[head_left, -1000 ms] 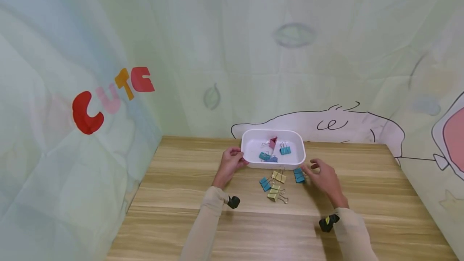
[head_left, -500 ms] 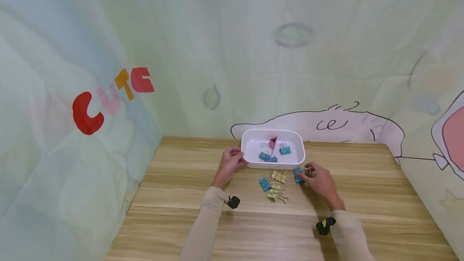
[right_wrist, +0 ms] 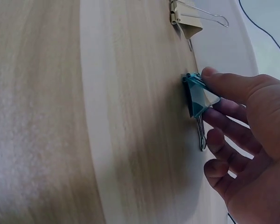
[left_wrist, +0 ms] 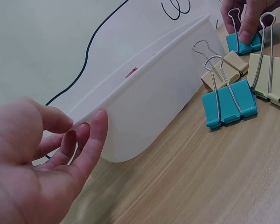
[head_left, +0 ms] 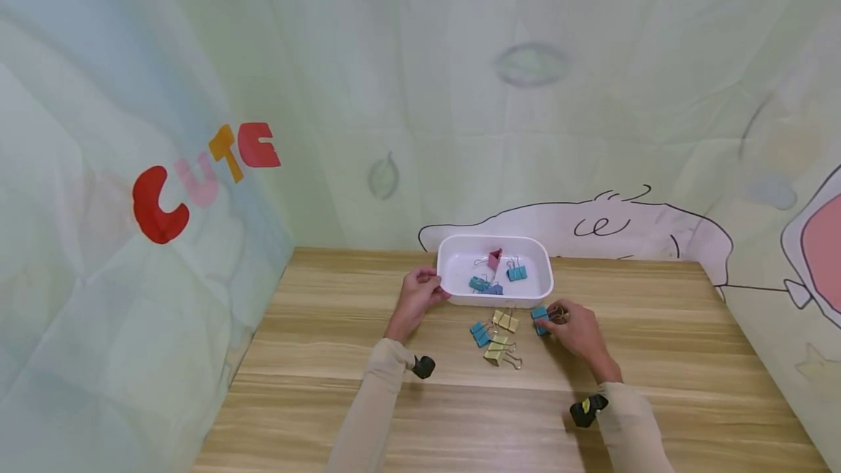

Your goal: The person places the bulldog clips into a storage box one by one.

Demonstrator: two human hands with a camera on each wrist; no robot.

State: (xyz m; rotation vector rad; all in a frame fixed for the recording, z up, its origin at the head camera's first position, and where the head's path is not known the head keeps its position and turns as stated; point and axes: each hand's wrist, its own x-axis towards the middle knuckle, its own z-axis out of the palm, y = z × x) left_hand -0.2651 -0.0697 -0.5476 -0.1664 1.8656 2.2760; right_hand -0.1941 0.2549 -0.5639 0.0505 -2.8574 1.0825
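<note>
At the white tray [head_left: 496, 301], left hand [head_left: 415, 301]: fingers pinching its rim; right hand [right_wrist: 270, 128]: fingers gripping a teal binder clip [right_wrist: 195, 95].

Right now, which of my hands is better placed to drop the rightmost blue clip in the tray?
Your right hand, I'd judge: it pinches that blue clip, just in front of the white tray. Your left hand holds the tray's left end, away from the clip, so seems better for steadying.
</note>
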